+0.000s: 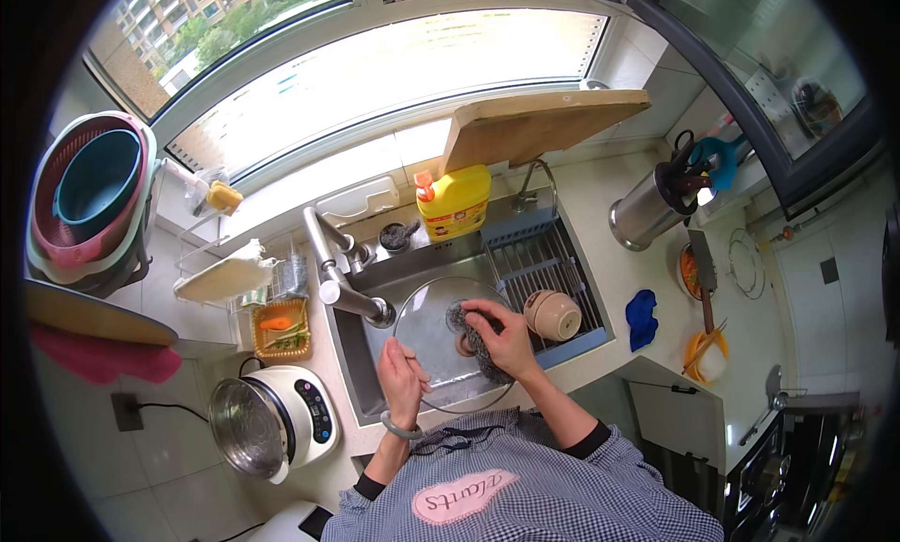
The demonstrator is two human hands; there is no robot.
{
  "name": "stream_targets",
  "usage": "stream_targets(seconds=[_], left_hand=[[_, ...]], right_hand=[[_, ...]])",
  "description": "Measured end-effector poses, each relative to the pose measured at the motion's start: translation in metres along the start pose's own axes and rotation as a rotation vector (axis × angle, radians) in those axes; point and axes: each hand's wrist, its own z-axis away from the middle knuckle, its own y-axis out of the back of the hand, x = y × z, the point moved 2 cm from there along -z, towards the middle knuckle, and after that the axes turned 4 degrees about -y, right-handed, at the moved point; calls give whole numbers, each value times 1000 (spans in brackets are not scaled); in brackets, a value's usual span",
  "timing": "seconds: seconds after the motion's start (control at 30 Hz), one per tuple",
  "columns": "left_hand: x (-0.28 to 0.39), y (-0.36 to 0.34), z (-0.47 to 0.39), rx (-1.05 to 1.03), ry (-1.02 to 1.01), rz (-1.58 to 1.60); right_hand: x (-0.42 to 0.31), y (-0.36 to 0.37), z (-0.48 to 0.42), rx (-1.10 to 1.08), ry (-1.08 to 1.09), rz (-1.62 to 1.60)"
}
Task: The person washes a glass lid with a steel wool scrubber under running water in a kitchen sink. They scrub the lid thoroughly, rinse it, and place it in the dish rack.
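Observation:
A round clear glass lid [427,310] with a thin rim is held over the stainless steel sink [365,401]. My left hand [402,377] grips its left edge, thumb up. My right hand [503,338] presses a grey steel wool scrubber [480,345] against the lid's right part. A small brownish round part shows beside the scrubber; whether it belongs to the lid or lies beneath it, I cannot tell. Behind the lid stands the grey metal faucet [344,296]. To the right, stacked beige bowls [555,315] lie tilted on a drying rack [517,261].
A yellow detergent jug [457,203] and a wooden cutting board [541,130] stand behind the sink. Left are a yellow basket [281,352] with a carrot and a white electric cooker [302,415]. Right are a knife holder [640,211] and a blue cloth [641,320].

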Motion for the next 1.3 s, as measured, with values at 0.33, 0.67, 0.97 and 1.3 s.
stream_targets(seconds=[0.33,0.67,0.97,1.3], left_hand=[[-7,4,7,57,-114,-317],[35,-11,29,-243,-617,-964],[42,6,21,41,-539,-802],[16,21,17,-291,320,303]], right_hand=[[31,4,9,-49,-368,-420],[22,-13,20,97,-368,-408],[15,-15,20,73,-338,-383],[5,10,5,48,-269,-294]])
